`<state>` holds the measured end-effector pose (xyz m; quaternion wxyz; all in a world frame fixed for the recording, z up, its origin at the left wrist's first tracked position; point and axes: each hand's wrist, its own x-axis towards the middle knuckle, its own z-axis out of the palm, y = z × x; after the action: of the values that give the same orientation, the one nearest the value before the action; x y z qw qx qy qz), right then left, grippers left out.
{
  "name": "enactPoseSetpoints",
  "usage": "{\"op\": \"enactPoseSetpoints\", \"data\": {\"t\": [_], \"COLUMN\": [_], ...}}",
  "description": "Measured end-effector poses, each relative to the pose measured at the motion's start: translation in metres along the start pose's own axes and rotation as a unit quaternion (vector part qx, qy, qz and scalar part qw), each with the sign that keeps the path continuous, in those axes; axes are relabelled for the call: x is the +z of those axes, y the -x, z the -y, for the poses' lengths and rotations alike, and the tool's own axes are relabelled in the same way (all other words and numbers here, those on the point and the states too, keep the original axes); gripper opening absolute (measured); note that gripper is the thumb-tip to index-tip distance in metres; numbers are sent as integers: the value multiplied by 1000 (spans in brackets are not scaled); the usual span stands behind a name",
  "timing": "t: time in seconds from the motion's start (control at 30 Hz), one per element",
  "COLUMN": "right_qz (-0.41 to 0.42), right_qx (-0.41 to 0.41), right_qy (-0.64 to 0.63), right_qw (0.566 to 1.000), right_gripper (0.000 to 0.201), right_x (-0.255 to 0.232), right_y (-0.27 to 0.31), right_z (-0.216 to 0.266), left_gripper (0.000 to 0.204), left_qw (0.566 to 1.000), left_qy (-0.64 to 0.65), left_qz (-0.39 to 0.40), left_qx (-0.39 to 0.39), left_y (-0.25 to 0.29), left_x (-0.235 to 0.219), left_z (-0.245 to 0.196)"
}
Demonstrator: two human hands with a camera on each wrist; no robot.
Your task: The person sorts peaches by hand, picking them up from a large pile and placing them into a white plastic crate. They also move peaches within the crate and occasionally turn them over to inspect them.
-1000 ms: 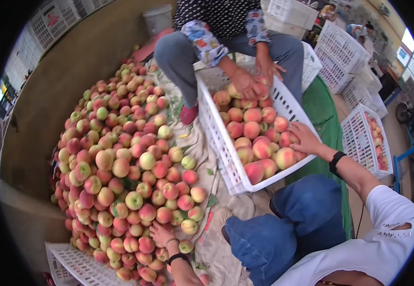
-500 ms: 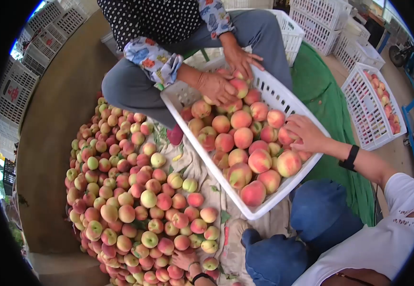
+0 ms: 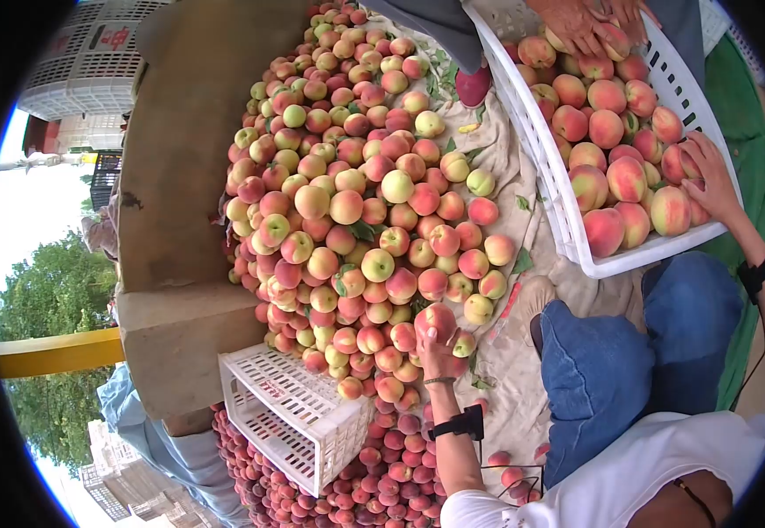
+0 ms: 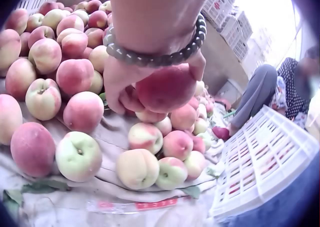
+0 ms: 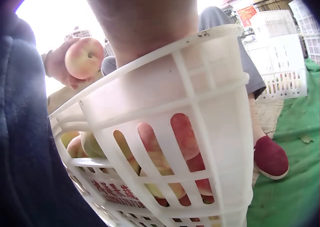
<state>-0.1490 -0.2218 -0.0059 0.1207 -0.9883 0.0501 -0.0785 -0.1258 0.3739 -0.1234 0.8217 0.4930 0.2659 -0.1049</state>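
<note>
My left hand [image 3: 441, 359] holds a red-blushed peach [image 3: 435, 324] over the near edge of the peach pile [image 3: 347, 207]. The left wrist view shows the fingers curled around this peach [image 4: 166, 89]; in the right wrist view the same peach [image 5: 84, 58] is up beside the crate. My right hand [image 3: 715, 180] is inside the right side of a white plastic crate [image 3: 576, 251], its fingers and thumb around a peach [image 3: 677, 165] among others. The crate wall hides this hand in the right wrist view.
Another person's hands [image 3: 580, 26] are on peaches at the crate's far end. An empty white crate [image 3: 294, 414] lies on its side by the pile, with darker red peaches [image 3: 382, 484] beyond. Beige cloth [image 3: 523, 224] and a green sheet [image 3: 739, 114] cover the ground.
The head view has swung toward the left and down. My left hand, earlier reaching among the pile's peaches, has come up with a peach. My right hand stays at the crate's right side.
</note>
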Motion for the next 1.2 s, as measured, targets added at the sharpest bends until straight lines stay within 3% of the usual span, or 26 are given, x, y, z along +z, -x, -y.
{"op": "enactPoseSetpoints", "data": {"t": [0.03, 0.1, 0.17, 0.2, 0.3, 0.33, 0.37, 0.43, 0.5, 0.63, 0.67, 0.7, 0.77, 0.87, 0.9, 0.93, 0.97, 1.03, 1.1, 1.17, 1.2], "right_qz": [-5, -7, -29, -41, -75, -82, -64, -87, -84, -77, -121, -112, -112, -80, -76, -77, -73, -58, -51, -52, -43], "right_qx": [-1, 10, 0, -8, -13, -25, -19, -19, -10, -13, -21, -15, -8, 11, 14, 16, 19, 24, 31, 28, 31], "right_qy": [5, -3, -8, -10, -20, -21, -23, -16, -35, -17, -18, -24, -9, -20, -22, -24, -26, -35, -32, -50, -56], "right_qw": [1000, 1000, 1000, 999, 997, 996, 997, 996, 996, 997, 992, 993, 994, 997, 997, 997, 997, 997, 998, 997, 997], "right_gripper": [63, 63, 61, 61, 60, 61, 61, 58, 56, 46, 43, 46, 51, 64, 66, 67, 69, 73, 75, 75, 75], "right_x": [0, -2, -5, -4, 0, -1, -3, -2, -2, -9, -7, -6, -4, -6, -7, -8, -6, -8, -12, -17, -18], "right_y": [1, 2, 3, 4, 8, 8, 10, 13, 14, 16, 17, 17, 18, 16, 16, 15, 15, 14, 13, 14, 13], "right_z": [-2, 1, 3, 1, -4, -5, -6, -7, -7, -9, -8, -10, -10, -9, -9, -9, -10, -10, -12, -8, -8], "left_gripper": [66, 66, 67, 68, 69, 70, 72, 73, 71, 69, 67, 70, 72, 71, 70, 75, 75, 80, 86, 88, 92], "left_qw": [995, 982, 975, 985, 963, 942, 958, 917, 898, 857, 843, 824, 784, 683, 647, 579, 577, 451, 429, 313, 288], "left_qy": [73, 116, 121, 87, 57, 42, -11, -118, -233, -302, -329, -365, -430, -578, -614, -657, -656, -746, -759, -820, -826], "left_qz": [52, 145, 181, 149, 256, 325, 284, 382, 369, 418, 425, 433, 447, 446, 450, 480, 485, 479, 478, 476, 483], "left_qx": [-43, -26, -30, -14, -56, -67, -44, -18, 49, 7, -11, 18, -26, 27, 44, 40, 40, 106, 101, 50, 38], "left_y": [9, 34, 47, 61, 75, 74, 81, 68, 85, 84, 81, 74, 47, 9, -6, -12, -19, -32, -18, -14, -7], "left_x": [6, 56, 102, 134, 187, 199, 222, 245, 295, 368, 383, 401, 432, 470, 480, 495, 503, 515, 533, 545, 549], "left_z": [-5, -32, -57, -69, -90, -92, -92, -91, -95, -83, -78, -68, -45, 4, 23, 35, 50, 79, 84, 87, 84]}}
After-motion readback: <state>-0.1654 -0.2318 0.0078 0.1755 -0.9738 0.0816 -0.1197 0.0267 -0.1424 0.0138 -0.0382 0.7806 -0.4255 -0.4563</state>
